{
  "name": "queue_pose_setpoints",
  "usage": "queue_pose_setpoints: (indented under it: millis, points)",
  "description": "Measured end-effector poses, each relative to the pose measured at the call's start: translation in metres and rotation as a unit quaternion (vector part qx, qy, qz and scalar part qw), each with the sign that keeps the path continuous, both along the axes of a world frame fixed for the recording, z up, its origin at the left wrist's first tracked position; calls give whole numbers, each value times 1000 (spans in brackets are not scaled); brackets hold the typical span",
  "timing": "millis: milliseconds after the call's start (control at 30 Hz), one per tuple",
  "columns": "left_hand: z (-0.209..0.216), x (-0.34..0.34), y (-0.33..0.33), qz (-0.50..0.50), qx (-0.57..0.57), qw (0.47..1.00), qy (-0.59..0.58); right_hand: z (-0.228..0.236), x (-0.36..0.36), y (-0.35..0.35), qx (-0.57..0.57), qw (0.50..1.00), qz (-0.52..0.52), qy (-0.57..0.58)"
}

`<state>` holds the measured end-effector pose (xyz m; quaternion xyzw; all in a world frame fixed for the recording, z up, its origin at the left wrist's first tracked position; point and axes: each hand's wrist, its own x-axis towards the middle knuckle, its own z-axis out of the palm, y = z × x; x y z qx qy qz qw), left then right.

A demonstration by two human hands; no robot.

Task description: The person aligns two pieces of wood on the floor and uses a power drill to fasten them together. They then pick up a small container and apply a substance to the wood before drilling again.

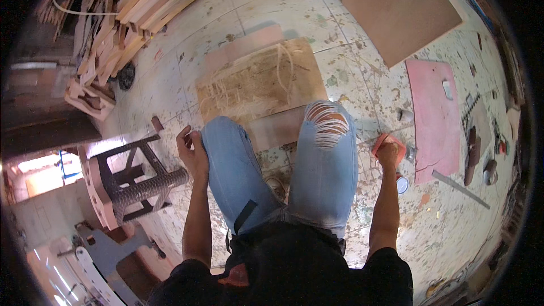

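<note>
My left hand (194,152) hovers beside my left knee, its fingers loosely bent and apart, with nothing visible in it. Low by the floor to my right, my right hand (388,153) is closed on an orange-pink piece (384,137); whether it is a folded sheet or a small tub, I cannot tell. A can (402,185) with a pale top stands just beside my right wrist. In front of my knees lies a flat wooden board (255,82) with pale streaks across it. Pinkish board (277,127) shows at its near and far edges.
A pink sheet (436,119) lies on the right, near a long flat metal strip (462,190) and a narrow brown tool (471,156). Far right is a brown panel (402,14). A dark frame (139,175) stands left, with stacked timber (164,0) beyond. Paint spots mark the tiled floor (340,51).
</note>
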<state>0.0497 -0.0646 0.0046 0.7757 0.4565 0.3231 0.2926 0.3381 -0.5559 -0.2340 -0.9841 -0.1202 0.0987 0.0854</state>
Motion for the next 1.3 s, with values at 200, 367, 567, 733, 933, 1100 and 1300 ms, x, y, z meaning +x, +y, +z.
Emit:
queue_pose_setpoints:
  millis: [200,367,567,733,933,1100,1300]
  points:
    - [-2,-7,-8,18,-14,1000,-4,16,0,0,-5,999,31,-26]
    - [1,-9,-7,19,15,1000,-3,69,-5,17,22,996,-67,55]
    - [16,3,-6,-54,261,963,48,103,21,-7,394,875,-252,127]
    - [33,51,-58,-294,141,945,-24,233,29,85,555,804,-151,150]
    - [52,116,-109,-437,133,883,-105,310,-37,223,592,712,-11,378]
    - [46,104,-87,-426,117,893,-89,287,-61,259,594,691,1,412]
    - [42,66,-79,-377,65,922,-62,277,-93,280,588,651,-9,479]
